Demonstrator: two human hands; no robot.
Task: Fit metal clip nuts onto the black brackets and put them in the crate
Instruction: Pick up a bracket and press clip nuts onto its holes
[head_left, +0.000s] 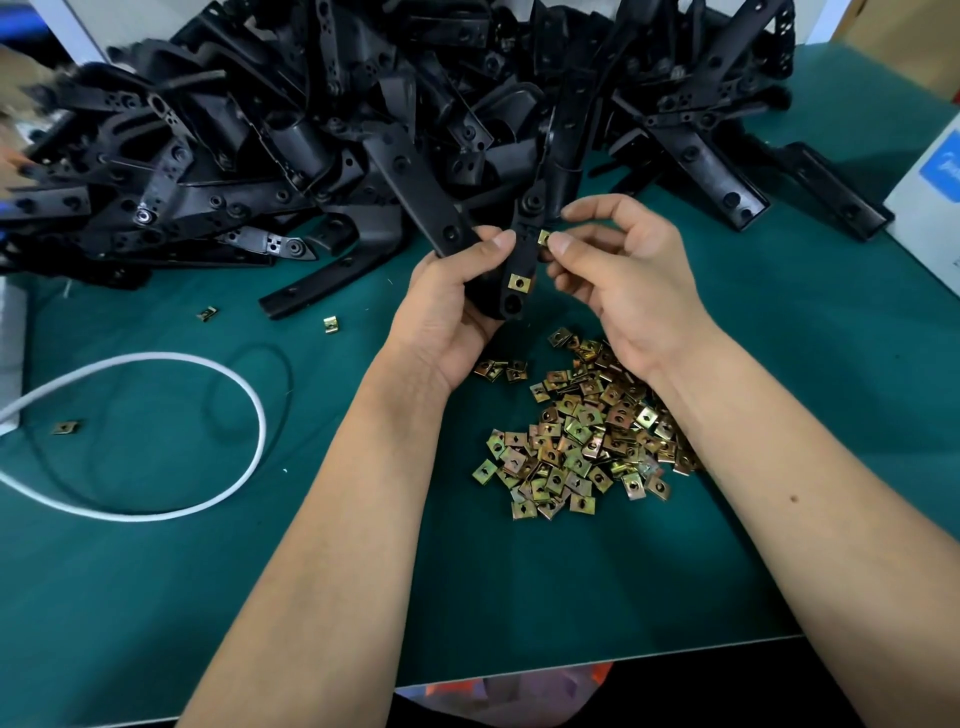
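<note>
My left hand (457, 296) grips a black bracket (524, 249) upright over the green table, thumb against its side. One brass clip nut (518, 282) sits on the bracket's lower end. My right hand (618, 275) pinches a second clip nut (544, 238) between thumb and forefinger, touching the bracket's right edge higher up. A heap of loose clip nuts (582, 431) lies on the mat below my hands. A big pile of black brackets (363, 114) fills the back of the table. No crate is in view.
A white cable (218, 374) loops on the green mat (156, 571) at the left. Stray clip nuts (328, 325) lie near it. A white and blue box (930, 192) stands at the right edge. The table's front edge (571, 670) runs just below my forearms.
</note>
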